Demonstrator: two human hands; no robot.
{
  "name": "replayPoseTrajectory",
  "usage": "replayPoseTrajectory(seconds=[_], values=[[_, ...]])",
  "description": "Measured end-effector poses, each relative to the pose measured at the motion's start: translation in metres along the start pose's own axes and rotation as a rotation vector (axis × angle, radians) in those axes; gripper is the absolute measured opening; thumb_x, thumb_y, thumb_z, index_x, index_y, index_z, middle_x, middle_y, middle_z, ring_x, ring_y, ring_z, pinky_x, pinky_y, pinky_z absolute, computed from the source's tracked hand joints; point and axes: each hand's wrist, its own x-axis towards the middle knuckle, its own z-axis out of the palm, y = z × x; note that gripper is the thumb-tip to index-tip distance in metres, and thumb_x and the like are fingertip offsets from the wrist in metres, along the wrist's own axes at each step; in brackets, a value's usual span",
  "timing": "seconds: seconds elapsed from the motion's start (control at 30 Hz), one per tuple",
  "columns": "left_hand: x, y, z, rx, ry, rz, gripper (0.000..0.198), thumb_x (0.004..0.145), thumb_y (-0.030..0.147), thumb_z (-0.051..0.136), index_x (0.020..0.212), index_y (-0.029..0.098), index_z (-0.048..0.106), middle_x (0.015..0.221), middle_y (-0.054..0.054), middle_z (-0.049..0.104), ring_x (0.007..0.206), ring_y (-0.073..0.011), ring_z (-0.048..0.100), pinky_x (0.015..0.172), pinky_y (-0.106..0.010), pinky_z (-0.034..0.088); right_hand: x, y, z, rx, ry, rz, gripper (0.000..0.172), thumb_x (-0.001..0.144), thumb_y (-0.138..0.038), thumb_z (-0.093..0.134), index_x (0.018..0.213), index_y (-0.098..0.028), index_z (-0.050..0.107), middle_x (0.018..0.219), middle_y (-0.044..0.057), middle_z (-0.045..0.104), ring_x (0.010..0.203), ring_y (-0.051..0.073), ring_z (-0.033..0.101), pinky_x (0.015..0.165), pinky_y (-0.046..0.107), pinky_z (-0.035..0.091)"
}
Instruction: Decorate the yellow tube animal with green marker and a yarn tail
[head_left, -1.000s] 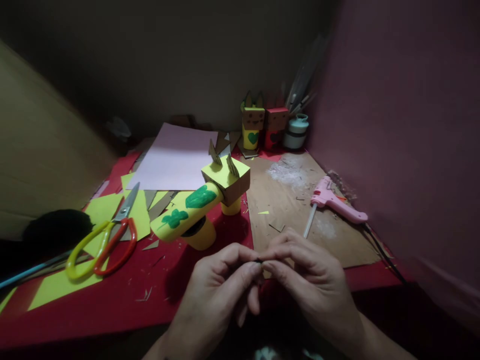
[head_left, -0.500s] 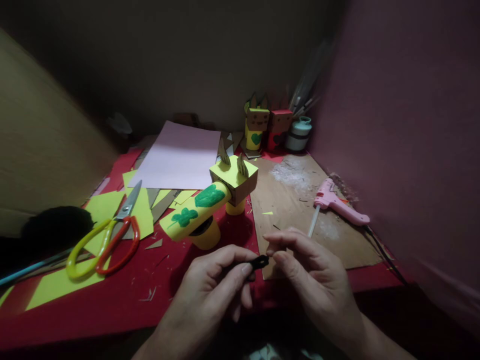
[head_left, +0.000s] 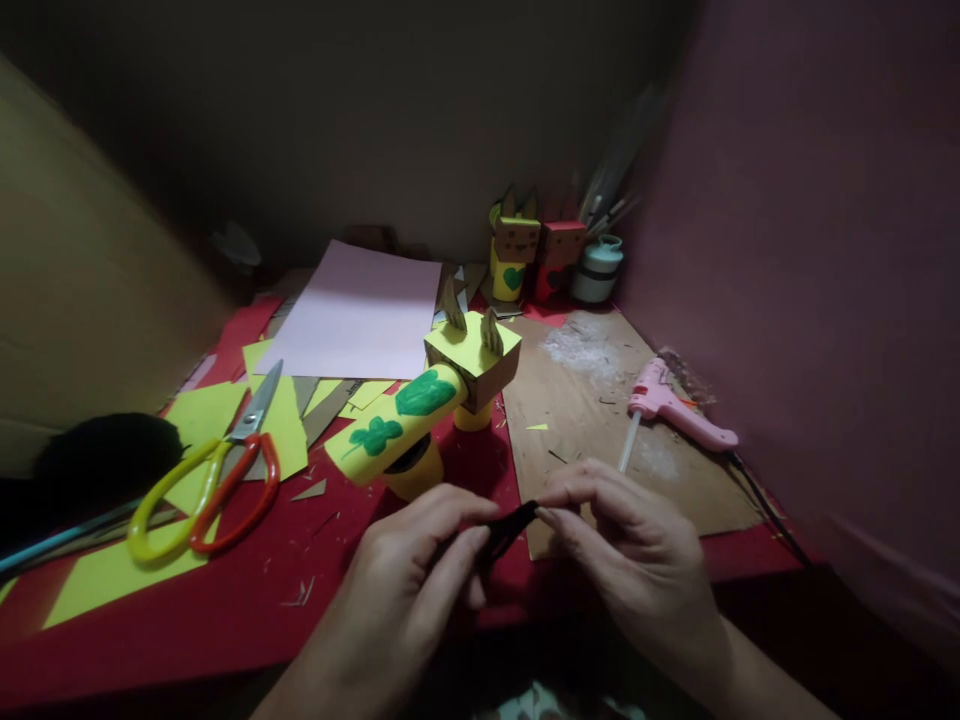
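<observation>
Between my hands stretches a small, narrow black strip (head_left: pixel 511 530), maybe folded; its material is too dark to make out. My left hand (head_left: pixel 420 575) pinches its lower left part between thumb and forefinger. At the other end, the fingertips of my right hand (head_left: pixel 637 555) are closed on its tip. Just beyond them lies a yellow paper-covered tube (head_left: pixel 405 420) painted with green shapes, tilted over a yellow base (head_left: pixel 420 475). It joins a box-shaped head (head_left: pixel 480 350) with a yellow top and two brown cardboard ears.
Scissors (head_left: pixel 251 425) with yellow and red handles rest on yellow paper scraps at left. A pink glue gun (head_left: pixel 667 405) lies on a cardboard sheet (head_left: pixel 592 400) at right. Behind are a pale sheet (head_left: pixel 367 315), yellow (head_left: pixel 510 265) and red (head_left: pixel 559 265) box-headed figures and a light-blue container (head_left: pixel 598 270).
My right fingertips have closed on the free end of the black strip, and more of it now shows between my hands. My left hand has shifted slightly left.
</observation>
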Motion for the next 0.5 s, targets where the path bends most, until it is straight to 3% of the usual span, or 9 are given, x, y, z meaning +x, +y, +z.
replayPoseTrajectory(seconds=[0.1,0.17,0.3,0.43,0.5], values=[[-0.011,0.001,0.000,0.338,0.244,0.290,0.032,0.090,0.024,0.060,0.121,0.021,0.063,0.121,-0.009,0.070,0.109,-0.0222,0.068,0.089,-0.027,0.057,0.001,-0.003,0.000,-0.018,0.018,-0.027,0.012,0.086,-0.009,0.063,0.085,-0.019,0.069,0.076,0.003,0.066,0.065,0.013,0.064,0.053,0.022,0.050],[-0.015,0.002,0.005,0.431,0.240,0.392,0.042,0.090,0.022,0.061,0.131,0.019,0.055,0.129,-0.010,0.066,0.117,-0.0222,0.065,0.095,-0.026,0.054,0.001,-0.005,0.001,-0.011,0.012,-0.043,0.013,0.086,-0.008,0.063,0.085,-0.019,0.069,0.076,0.003,0.067,0.067,0.013,0.065,0.056,0.022,0.051],[-0.005,-0.002,0.022,0.436,0.191,0.578,0.041,0.092,0.012,0.051,0.133,0.010,0.048,0.116,-0.015,0.070,0.102,-0.0190,0.070,0.085,-0.022,0.057,0.000,-0.011,0.006,0.083,0.005,0.031,0.013,0.085,-0.009,0.064,0.083,-0.020,0.070,0.076,0.002,0.068,0.068,0.013,0.065,0.060,0.023,0.053],[0.004,-0.010,0.026,0.413,0.129,0.671,0.036,0.092,0.007,0.044,0.126,0.014,0.054,0.074,-0.004,0.066,0.061,-0.0138,0.066,0.056,-0.019,0.053,-0.003,-0.016,0.009,0.144,-0.024,0.102,0.012,0.084,-0.011,0.066,0.080,-0.020,0.072,0.073,0.001,0.067,0.065,0.012,0.063,0.059,0.023,0.051],[0.000,-0.016,0.020,0.418,0.152,0.725,0.037,0.090,0.008,0.045,0.123,0.017,0.057,0.074,-0.004,0.067,0.060,-0.0146,0.065,0.054,-0.020,0.052,-0.001,-0.015,0.004,0.125,-0.047,0.119,0.011,0.085,-0.013,0.065,0.079,-0.019,0.071,0.072,0.001,0.066,0.063,0.013,0.062,0.058,0.024,0.051]])
